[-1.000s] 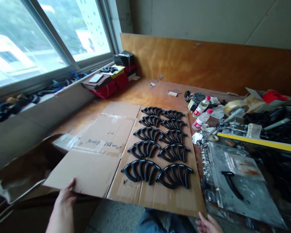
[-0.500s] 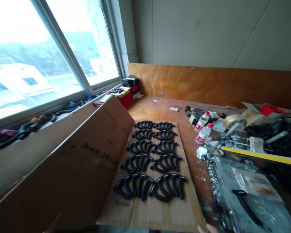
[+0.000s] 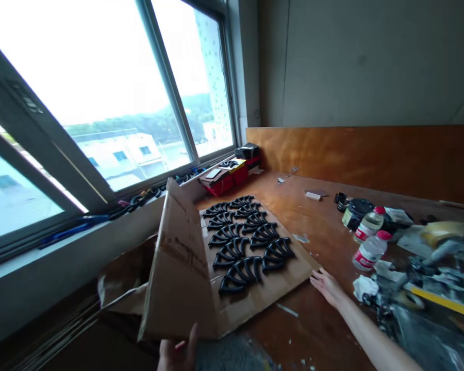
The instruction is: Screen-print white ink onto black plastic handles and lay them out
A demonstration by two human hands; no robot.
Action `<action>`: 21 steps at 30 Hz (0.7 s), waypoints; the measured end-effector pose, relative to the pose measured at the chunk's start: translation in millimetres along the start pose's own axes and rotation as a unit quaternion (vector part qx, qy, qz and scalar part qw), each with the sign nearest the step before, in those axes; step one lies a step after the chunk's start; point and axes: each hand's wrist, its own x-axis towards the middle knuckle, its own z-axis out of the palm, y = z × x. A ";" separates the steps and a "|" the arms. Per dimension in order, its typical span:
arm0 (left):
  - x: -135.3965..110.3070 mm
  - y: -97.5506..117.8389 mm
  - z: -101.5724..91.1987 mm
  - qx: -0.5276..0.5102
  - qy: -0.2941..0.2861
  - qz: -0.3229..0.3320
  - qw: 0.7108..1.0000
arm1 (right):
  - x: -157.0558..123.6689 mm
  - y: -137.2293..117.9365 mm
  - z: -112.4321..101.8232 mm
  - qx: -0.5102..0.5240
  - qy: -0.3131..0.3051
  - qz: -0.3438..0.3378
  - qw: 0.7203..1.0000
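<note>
Head view | left hand [image 3: 177,351] cut off at frame bottom, thumb pinching upturned corrugated cardboard [image 3: 181,288] flap | right hand [image 3: 325,286] flat, unclenched, touching its corner on wooden table [image 3: 325,232] | black ribbed curved parts [image 3: 247,242] rest on it

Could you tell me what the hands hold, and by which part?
Left hand grips the raised cardboard flap by its near edge; right hand rests at the flat half's corner.
</note>
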 end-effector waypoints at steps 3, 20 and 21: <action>-28.7 13.9 36.9 -0.034 0.008 0.019 0.999 | -28.5 -2.2 49.8 -0.079 -0.058 -0.110 0.989; 9.7 -7.6 25.6 -0.104 -0.155 -0.039 0.982 | -226.7 2.2 101.2 -0.327 -0.513 -0.398 0.686; 29.4 -11.2 23.2 -0.102 -0.129 -0.052 0.985 | -222.9 -6.2 73.9 -0.326 -0.528 -0.372 0.690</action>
